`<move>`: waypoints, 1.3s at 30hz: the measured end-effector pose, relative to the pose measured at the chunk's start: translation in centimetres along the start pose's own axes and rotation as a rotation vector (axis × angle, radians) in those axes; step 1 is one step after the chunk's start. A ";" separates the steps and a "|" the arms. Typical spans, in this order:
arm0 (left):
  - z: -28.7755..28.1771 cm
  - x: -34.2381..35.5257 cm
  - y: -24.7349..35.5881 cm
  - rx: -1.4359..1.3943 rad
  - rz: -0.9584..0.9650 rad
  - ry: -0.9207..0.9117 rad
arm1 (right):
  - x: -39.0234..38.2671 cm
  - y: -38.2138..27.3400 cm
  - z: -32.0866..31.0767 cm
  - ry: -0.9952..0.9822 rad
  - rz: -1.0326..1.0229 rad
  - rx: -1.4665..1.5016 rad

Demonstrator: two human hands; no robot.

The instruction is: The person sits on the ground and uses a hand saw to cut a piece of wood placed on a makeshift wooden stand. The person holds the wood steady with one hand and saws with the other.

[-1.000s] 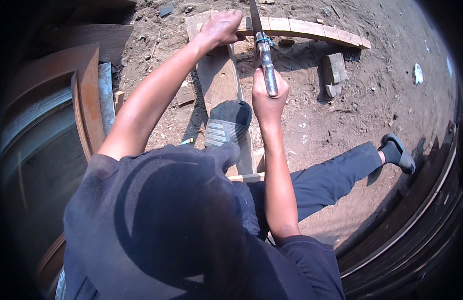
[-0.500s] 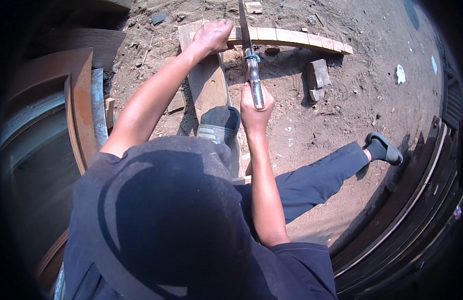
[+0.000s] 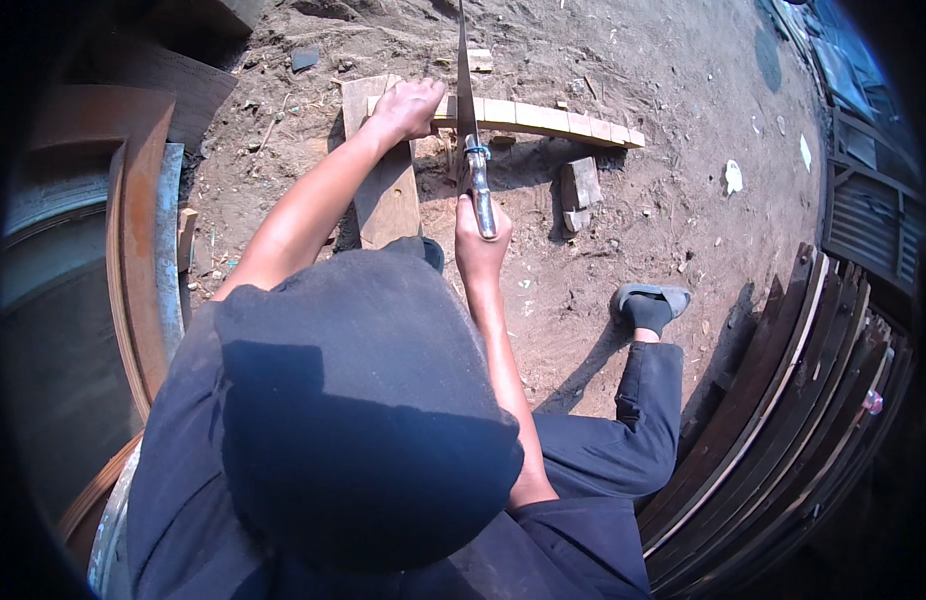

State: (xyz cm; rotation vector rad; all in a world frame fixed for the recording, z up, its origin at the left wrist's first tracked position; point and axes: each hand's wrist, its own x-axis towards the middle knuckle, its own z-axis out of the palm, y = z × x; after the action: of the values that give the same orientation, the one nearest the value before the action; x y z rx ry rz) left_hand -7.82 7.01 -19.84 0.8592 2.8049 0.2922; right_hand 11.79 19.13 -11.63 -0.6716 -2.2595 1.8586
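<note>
While the left hand (image 3: 411,108) presses the strip (image 3: 543,120), the right hand (image 3: 475,240) grips a half-hidden saw (image 3: 468,120).
</note>
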 end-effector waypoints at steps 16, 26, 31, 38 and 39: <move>-0.1 -0.3 0.0 -0.018 -0.009 0.012 | -0.2 -1.3 -0.2 -0.046 0.147 -0.093; -0.2 -0.4 0.0 -0.050 -0.027 0.011 | 2.4 -1.9 -0.6 -0.111 0.290 -0.105; -0.1 0.3 0.3 -0.055 -0.003 -0.010 | -3.5 0.0 -2.2 -0.057 0.168 -0.201; -0.7 -0.5 0.0 -0.045 -0.047 -0.027 | 0.1 -0.2 -1.6 -0.120 0.177 -0.160; -0.8 -0.7 0.1 -0.053 -0.059 -0.038 | 0.8 -0.1 -1.3 -0.114 0.205 -0.137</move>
State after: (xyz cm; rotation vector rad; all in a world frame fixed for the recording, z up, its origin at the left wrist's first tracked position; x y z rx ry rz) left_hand -7.38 6.56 -18.98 0.7605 2.7687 0.3351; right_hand 11.53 20.59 -11.34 -0.8696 -2.4937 1.8866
